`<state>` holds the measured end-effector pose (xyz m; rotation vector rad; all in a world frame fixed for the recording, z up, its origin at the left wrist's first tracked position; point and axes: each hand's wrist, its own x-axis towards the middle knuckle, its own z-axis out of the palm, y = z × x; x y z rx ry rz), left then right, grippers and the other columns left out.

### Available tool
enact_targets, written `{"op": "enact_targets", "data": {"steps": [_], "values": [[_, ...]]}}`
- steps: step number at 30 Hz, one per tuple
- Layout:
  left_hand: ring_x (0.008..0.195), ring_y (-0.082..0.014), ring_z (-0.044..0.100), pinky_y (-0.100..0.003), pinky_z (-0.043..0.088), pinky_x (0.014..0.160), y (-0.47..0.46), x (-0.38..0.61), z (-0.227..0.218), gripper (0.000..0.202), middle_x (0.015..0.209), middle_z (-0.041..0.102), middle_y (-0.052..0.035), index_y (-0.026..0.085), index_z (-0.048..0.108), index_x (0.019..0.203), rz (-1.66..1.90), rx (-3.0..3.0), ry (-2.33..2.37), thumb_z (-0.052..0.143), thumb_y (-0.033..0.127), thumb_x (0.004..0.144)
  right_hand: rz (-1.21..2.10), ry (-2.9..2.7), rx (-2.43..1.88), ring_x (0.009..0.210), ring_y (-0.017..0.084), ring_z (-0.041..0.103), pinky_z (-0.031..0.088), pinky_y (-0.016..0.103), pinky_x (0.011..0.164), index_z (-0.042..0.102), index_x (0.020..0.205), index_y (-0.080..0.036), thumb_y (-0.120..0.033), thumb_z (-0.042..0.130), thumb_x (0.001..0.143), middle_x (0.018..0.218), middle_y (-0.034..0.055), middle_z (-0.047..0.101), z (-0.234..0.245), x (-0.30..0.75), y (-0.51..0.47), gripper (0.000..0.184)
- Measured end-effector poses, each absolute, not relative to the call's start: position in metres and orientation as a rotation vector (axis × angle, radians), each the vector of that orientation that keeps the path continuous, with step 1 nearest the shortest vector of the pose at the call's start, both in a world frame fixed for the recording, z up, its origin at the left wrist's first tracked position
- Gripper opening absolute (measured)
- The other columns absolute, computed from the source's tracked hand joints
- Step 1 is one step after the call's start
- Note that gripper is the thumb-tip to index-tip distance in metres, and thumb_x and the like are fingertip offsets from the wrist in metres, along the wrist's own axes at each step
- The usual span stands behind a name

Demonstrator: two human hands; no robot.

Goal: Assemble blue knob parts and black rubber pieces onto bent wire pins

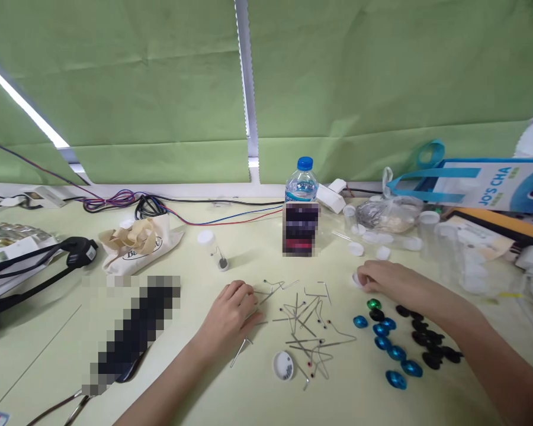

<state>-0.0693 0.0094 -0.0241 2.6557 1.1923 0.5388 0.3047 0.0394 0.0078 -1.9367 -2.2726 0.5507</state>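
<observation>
My right hand (384,277) pinches a small white cap (356,279) at its left edge, low over the table; part of the cap is hidden by the fingers. At the left rim of a scatter of thin bent metal wires (299,325), my left hand (233,307) lies with fingers curved down and thumb apart. Wire ends stick out beside its fingertips, and what lies under the palm is hidden. Some wires carry tiny coloured beads. Below the pile stands a shallow white lid (283,365) with small dark bits inside. Blue shiny pieces (397,353) and black pieces (429,342) lie below my right hand.
A labelled water bottle (302,183) stands at the back. Left of it are a small container (222,263) with wires, a white cap (205,237) and a cloth pouch (144,244). Clear tubes (457,254) and a carry bag (506,184) crowd the right, cables (195,223) the back.
</observation>
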Motion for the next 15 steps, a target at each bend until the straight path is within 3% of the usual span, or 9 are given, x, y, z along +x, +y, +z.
{"op": "enact_targets", "data": {"steps": [6, 15], "values": [[0.079, -0.0205, 0.050, -0.033, 0.045, 0.067, 0.007, -0.066, -0.028, 0.017, 0.078, 0.056, -0.0051, 0.017, 0.051, 0.078, 0.472, 2.696, 1.208, 0.042, 0.007, 0.090, 0.520, -2.378, -1.895, 0.084, 0.023, 0.062, 0.044, 0.030, 0.066, 0.065, 0.090, -0.027, -0.035, 0.046, 0.083, 0.094, 0.0035, 0.067, 0.022, 0.308, 0.045, 0.022], [0.076, -0.0204, 0.048, -0.031, 0.043, 0.065, 0.006, -0.066, -0.029, 0.028, 0.082, 0.054, -0.0066, 0.016, 0.048, 0.081, 0.347, 2.828, 1.241, 0.038, -0.009, 0.077, -0.119, -2.157, -2.100, 0.088, 0.026, 0.059, 0.044, 0.035, 0.069, 0.053, 0.103, -0.021, -0.031, 0.035, 0.091, 0.106, 0.0094, 0.058, 0.032, 0.313, 0.056, 0.023]]}}
